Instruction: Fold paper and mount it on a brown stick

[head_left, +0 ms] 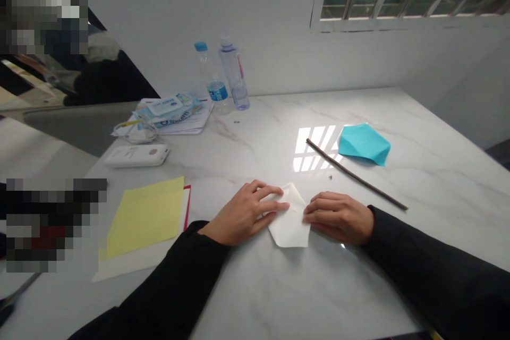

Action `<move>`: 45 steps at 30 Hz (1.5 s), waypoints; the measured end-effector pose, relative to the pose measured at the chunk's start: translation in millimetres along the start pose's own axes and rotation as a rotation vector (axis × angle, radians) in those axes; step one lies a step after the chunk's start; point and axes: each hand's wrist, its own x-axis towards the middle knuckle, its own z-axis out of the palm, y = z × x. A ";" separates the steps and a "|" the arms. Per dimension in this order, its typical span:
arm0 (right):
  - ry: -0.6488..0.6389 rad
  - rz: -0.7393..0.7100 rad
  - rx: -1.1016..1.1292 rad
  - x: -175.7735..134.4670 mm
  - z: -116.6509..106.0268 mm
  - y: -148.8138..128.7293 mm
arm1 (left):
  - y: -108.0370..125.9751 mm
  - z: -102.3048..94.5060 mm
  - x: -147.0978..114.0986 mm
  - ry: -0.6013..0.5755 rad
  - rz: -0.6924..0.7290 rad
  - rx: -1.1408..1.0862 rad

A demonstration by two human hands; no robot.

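A small folded piece of white paper (290, 228) lies on the marble-patterned table in front of me, with a pointed top and a flat lower edge. My left hand (255, 210) rests on its left side, fingers spread and the fingertips pressing the paper. At the right edge, my right hand (338, 215) has its fingers bunched together on the paper; the thumb is mostly hidden. Beyond my right hand lie a thin brown stick (356, 176) and a folded turquoise paper (363, 143).
Yellow paper (147, 215) tops other sheets at left. Behind it are a white power bank (137, 155), a coiled cable (137, 132) and a wet-wipes pack (169, 109) on papers. Two plastic bottles, one blue-capped (213, 77) and one clear-capped (234, 74), stand by the wall.
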 end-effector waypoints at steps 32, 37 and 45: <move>0.048 0.532 0.109 24.0 12.4 -18.0 | 14.8 1.9 6.9 0.010 -0.123 -0.096; -0.037 0.421 0.193 14.4 0.5 -7.0 | 13.3 11.1 6.4 0.061 -0.130 -0.082; -0.046 0.441 0.205 7.3 -6.6 -0.2 | 14.2 12.6 5.7 0.084 -0.131 -0.105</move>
